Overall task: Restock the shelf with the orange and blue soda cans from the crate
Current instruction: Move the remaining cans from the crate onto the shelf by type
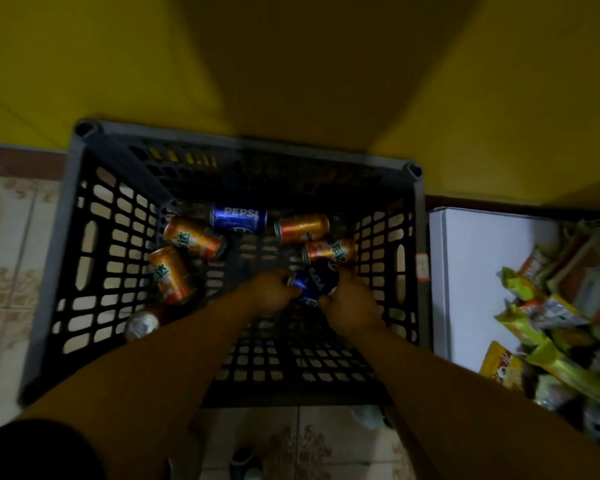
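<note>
in the head view both arms reach down into a dark plastic crate (66, 237) that stands on the tiled floor (4, 237) against a yellow wall (291, 64). the left hand (269, 292) and the right hand (352, 304) are close together, and both are closed around one blue can (317, 280), which lies tilted between them near the right side of the crate bottom. a second blue can with the word pepsi (239, 219) lies on its side at the far end. orange cans lie around: two at the left (194, 237) (170, 274), and two at the right (302, 227) (329, 251), the nearer one just beside the held can. one more can (141, 325) lies at the near left, showing its silver end. to the right of the crate is a white box (492, 271), with snack packets (551, 323) beside it.
</note>
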Action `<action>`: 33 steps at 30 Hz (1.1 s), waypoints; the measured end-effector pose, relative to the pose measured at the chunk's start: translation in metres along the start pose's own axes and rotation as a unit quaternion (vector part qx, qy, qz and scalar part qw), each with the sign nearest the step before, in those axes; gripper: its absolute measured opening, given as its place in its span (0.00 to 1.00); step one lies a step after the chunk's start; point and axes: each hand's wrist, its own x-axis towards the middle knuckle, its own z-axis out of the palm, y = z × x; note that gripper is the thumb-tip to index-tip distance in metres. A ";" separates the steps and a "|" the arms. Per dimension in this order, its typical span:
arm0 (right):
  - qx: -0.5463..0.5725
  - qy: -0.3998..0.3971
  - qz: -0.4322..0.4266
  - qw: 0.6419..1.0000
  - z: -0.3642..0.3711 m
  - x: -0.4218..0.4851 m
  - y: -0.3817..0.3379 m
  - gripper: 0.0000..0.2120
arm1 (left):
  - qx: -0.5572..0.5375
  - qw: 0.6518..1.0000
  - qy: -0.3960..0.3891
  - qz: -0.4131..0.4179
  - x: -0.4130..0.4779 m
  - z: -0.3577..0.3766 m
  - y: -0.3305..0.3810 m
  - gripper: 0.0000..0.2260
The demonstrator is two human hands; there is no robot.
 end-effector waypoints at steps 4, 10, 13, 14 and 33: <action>0.129 0.081 -0.079 0.985 -0.011 -0.045 -0.023 0.33 | -0.250 0.967 -0.003 -0.045 -0.044 0.006 0.012 0.21; 0.170 0.129 -0.152 0.965 -0.036 -0.120 -0.047 0.38 | -0.422 0.906 0.017 0.039 -0.113 -0.002 0.027 0.20; 0.226 0.138 -0.162 0.951 -0.058 -0.158 -0.054 0.41 | -0.417 0.903 0.017 0.098 -0.155 -0.010 0.043 0.18; 0.256 0.129 -0.159 0.945 -0.067 -0.171 -0.056 0.41 | -0.413 0.903 0.012 0.116 -0.169 -0.013 0.049 0.17; 0.488 0.295 -0.203 0.796 -0.250 -0.422 -0.017 0.25 | -0.196 0.887 -0.104 0.405 -0.439 0.072 0.191 0.11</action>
